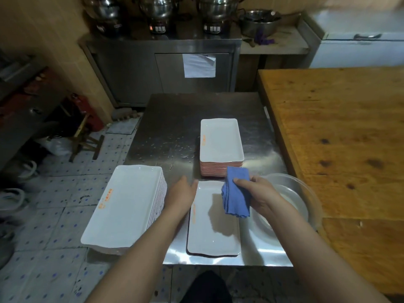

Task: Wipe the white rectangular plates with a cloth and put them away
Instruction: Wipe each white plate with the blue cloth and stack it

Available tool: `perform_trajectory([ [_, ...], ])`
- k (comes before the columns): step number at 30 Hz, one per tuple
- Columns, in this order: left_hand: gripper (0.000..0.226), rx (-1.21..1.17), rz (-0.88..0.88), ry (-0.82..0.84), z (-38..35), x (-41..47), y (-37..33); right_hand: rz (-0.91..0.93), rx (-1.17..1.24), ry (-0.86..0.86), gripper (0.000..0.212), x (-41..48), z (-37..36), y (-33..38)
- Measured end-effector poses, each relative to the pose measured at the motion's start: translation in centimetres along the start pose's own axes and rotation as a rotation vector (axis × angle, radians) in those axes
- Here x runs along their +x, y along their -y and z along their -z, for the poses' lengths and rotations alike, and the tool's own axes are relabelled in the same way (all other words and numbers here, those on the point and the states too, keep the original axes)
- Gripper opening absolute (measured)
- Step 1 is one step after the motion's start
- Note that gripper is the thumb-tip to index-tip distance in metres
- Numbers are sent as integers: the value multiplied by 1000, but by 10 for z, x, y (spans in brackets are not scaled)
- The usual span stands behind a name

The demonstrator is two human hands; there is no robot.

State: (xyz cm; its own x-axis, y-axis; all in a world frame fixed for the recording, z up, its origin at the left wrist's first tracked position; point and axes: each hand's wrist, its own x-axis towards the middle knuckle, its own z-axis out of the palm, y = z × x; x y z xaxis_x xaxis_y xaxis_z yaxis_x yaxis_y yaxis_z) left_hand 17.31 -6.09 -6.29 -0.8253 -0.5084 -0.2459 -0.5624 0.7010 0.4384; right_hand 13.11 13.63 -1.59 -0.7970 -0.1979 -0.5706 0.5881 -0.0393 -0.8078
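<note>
A single white rectangular plate (209, 232) lies on the steel table (170, 132) right in front of me. My left hand (182, 193) rests with straight fingers on the plate's far left edge. A folded blue cloth (237, 193) hangs just above the plate's far right part, pinched by my right hand (256, 193). One stack of white rectangular plates (220, 141) stands behind on the table. A second, tilted stack of plates (126, 206) overhangs the table's left edge.
A clear round basin (306, 193) sits at the table's right, under my right forearm. A wooden table (338, 138) adjoins on the right. Steel cabinet with pots (161, 7) stands at the back. A wooden stool (85, 138) and tiled floor are to the left.
</note>
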Motion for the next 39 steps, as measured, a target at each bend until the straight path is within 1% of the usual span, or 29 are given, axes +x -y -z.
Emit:
perform_trajectory([
  [3, 45, -114, -2, -80, 22, 25, -28, 58, -1, 1, 11, 5, -7, 16],
  [5, 46, -125, 10, -98, 32, 45, -44, 88, -25, -20, 11, 11, -14, 27],
  [7, 45, -129, 4, -73, 38, 64, -54, 100, -24, -59, 14, 16, -19, 36],
  [10, 45, -154, -14, -13, 40, 89, -65, 116, 57, -85, 30, 23, -28, 48],
  [11, 46, -152, -21, -5, 40, 97, -68, 127, 80, -87, 30, 26, -32, 54],
  [14, 52, -169, -11, 31, 41, 119, -82, 151, 94, -122, 17, 39, -40, 74],
  [16, 56, -186, 10, 84, 36, 128, -89, 139, 91, -154, 18, 49, -42, 83],
  [18, 51, -195, 14, 114, 30, 132, -90, 106, 85, -178, 19, 56, -44, 83],
  [22, 27, -218, -53, 68, 24, 137, -85, 22, 76, -207, 18, 66, -44, 75],
  [24, 22, -217, -69, 48, 25, 138, -84, -4, 83, -225, 18, 69, -44, 73],
  [28, 28, -227, -60, -8, 34, 140, -85, 21, 93, -251, 20, 73, -46, 81],
  [31, 31, -200, -66, -18, 40, 138, -83, 35, 98, -266, 21, 68, -50, 84],
  [33, 30, -217, -67, -2, 45, 138, -79, 40, 102, -278, 15, 63, -51, 83],
  [36, 31, -303, -43, 42, 50, 140, -77, 34, 121, -294, 12, 54, -49, 80],
  [39, 26, -445, -23, 72, 54, 143, -77, 45, 108, -318, 21, 43, -44, 82],
])
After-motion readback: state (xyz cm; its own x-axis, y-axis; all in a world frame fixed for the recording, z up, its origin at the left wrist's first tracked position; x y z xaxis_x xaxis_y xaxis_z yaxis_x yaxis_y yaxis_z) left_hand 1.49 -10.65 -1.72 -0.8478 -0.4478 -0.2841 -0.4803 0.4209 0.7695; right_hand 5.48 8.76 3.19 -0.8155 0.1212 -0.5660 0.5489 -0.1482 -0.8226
